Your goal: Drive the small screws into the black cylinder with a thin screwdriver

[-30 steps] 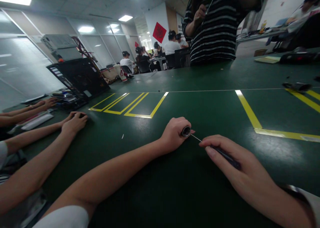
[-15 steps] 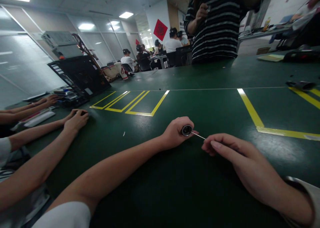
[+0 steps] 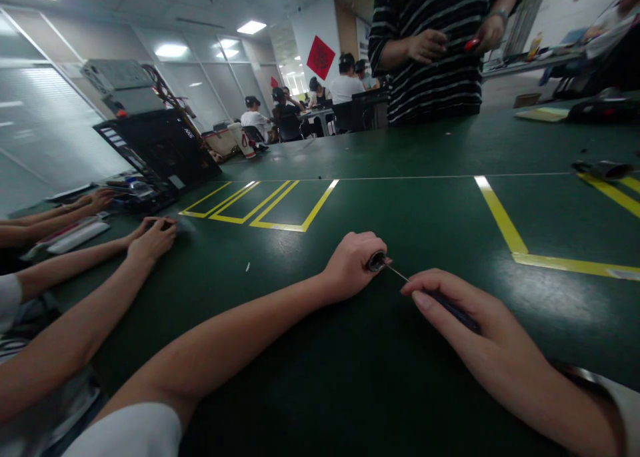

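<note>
Right hand (image 3: 460,317) closed on a dark-handled thin-shafted tool (image 3: 453,308), tip at the small metal cylinder (image 3: 375,261) gripped in the left hand (image 3: 353,263) just beyond on the table (image 3: 425,203): likely hazard, shaft slipping and pricking fingers.

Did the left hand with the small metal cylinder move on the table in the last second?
No. The left hand and the cylinder keep their place beside the yellow tape corner on the green table.

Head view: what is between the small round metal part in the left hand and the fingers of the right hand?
In the head view, only the thin metal shaft of the dark-handled tool spans that gap, from the right hand to the round part in the left hand, above bare green table.
</note>
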Available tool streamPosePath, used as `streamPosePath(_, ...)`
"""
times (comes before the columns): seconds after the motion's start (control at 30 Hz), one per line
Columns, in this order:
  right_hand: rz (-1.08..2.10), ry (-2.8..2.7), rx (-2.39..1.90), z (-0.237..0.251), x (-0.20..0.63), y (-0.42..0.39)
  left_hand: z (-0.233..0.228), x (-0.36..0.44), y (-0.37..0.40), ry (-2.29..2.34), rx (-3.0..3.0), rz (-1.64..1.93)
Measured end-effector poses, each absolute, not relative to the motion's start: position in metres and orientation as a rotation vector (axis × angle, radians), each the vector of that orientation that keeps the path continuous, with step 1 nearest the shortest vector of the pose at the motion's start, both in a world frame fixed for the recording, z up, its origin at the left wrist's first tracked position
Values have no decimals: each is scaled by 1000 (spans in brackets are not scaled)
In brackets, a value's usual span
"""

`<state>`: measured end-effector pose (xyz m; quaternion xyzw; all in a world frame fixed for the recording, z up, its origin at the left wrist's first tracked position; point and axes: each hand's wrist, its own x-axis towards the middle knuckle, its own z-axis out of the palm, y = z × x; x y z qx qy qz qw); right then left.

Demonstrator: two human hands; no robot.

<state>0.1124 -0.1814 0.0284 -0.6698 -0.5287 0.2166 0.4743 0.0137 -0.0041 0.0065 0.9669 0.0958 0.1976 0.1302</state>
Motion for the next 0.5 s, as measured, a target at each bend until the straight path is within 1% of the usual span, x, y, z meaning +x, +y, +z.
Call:
streamPosePath(0.07,531,-1312,-1629,29,112,-181,7,13,-6,241,2878,524)
streamPosePath(0.17,636,-1269,-1605,26,116,-179,8,13,-6,207,2876,503)
streamPosePath(0.33,895,-1008,-1430,16,126,-176,9,13,-3,199,2738,521)
streamPosePath(0.5,1032,-779,-1283,19,125,-173,11,13,-2,150,2611,565)
